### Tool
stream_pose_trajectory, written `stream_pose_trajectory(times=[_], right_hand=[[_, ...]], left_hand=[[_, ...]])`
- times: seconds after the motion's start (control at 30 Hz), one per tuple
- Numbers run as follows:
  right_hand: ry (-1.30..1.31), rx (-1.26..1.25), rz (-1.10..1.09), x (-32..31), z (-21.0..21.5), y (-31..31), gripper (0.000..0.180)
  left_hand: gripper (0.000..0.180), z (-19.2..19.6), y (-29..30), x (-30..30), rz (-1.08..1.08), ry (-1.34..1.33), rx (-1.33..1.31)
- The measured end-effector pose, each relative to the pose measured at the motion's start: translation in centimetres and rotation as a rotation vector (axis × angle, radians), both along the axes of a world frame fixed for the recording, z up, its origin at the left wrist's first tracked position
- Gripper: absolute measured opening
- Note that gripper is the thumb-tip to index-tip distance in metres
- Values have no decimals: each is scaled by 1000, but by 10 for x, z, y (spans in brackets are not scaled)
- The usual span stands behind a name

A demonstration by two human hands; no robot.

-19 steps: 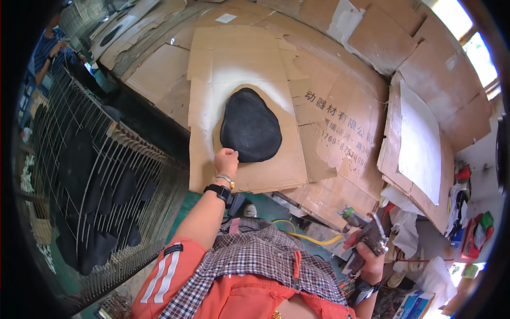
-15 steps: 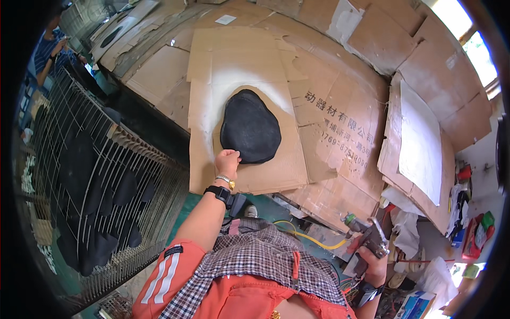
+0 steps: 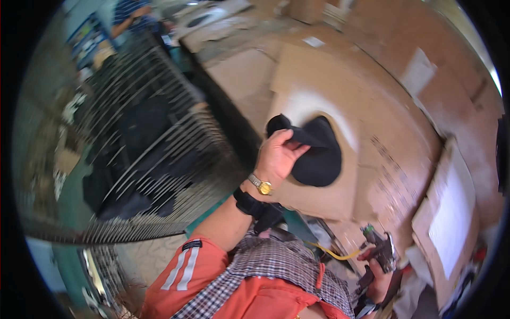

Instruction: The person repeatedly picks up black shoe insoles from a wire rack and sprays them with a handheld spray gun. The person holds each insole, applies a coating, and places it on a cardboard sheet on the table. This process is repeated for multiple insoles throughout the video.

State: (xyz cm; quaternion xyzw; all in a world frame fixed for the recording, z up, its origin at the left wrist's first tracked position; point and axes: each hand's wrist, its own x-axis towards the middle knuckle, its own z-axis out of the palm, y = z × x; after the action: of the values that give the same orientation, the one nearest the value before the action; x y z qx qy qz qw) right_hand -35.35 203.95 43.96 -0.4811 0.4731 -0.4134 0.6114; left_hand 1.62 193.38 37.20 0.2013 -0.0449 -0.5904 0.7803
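My left hand [image 3: 277, 155] grips the edge of a black flat piece [image 3: 313, 151] and lifts that edge off a brown cardboard sheet [image 3: 340, 196] marked with white overspray. A gold watch and a black band sit on that wrist. Low at the right, my right hand [image 3: 378, 279] holds a spray gun [image 3: 378, 251] with a yellow hose trailing to the left.
A wire rack [image 3: 143, 159] with several dark pieces on it stands at the left. More cardboard sheets [image 3: 409, 106] cover the surface beyond, and a white-sprayed board [image 3: 451, 212] lies at the right. Another person [image 3: 133, 16] is at the top left.
My left hand has taken hold of the black piece and peeled its near edge up from the cardboard. The view has swung and blurred.
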Motion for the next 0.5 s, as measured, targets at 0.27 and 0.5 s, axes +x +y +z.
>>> stream_pose_trajectory(times=[0.27,0.5], right_hand=[[-48,54,349,70,-5,-27,50],[-60,5,566,139,3,-37,51]], left_hand=[[20,166,146,111,202,-219,-276],[25,239,229,260,790,-440,-62]])
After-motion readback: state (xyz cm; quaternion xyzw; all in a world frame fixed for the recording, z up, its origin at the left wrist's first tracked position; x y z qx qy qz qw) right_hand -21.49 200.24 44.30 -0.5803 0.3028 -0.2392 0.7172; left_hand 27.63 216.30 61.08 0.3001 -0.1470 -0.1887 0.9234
